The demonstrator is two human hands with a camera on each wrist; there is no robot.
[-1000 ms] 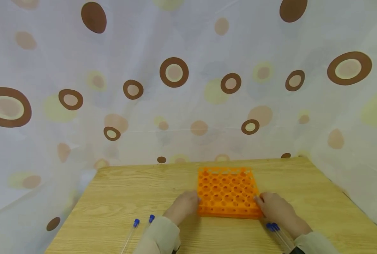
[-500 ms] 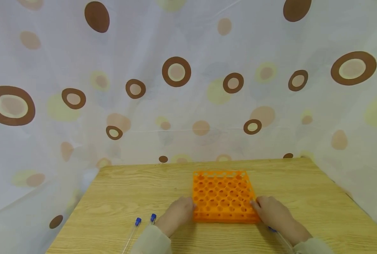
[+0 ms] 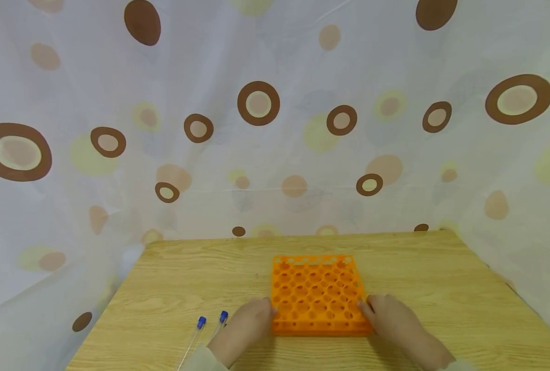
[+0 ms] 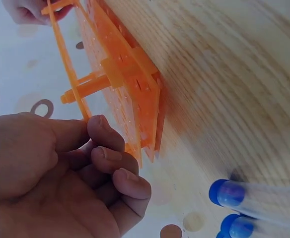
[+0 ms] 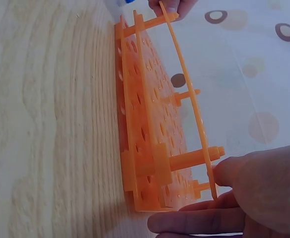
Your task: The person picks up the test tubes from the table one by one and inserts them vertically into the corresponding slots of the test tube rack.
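Note:
An orange test tube rack (image 3: 321, 329), its hole-filled tiers stacked on posts, is between my two hands on the table. My left hand (image 3: 247, 324) pinches its left edge; in the left wrist view, thumb and index finger hold the top plate (image 4: 65, 54). On the other side my right hand (image 3: 395, 322) grips the right edge, with the thumb at the top plate in the right wrist view (image 5: 199, 124) and fingers beneath it. No tubes show in the rack. Two clear test tubes with blue caps, one nearer left (image 3: 202, 323) and one (image 3: 223, 316) beside my left wrist, lie on the table.
The wood-grain table (image 3: 191, 278) ends at a white curtain (image 3: 275, 154) with brown and beige circles, which also runs along both sides. Blue-capped tubes (image 4: 232, 193) lie close to my left hand in the left wrist view.
Both hands have drawn the rack toward me and somewhat to the left. The blue-capped tubes on the right have gone out of sight behind my right hand and forearm.

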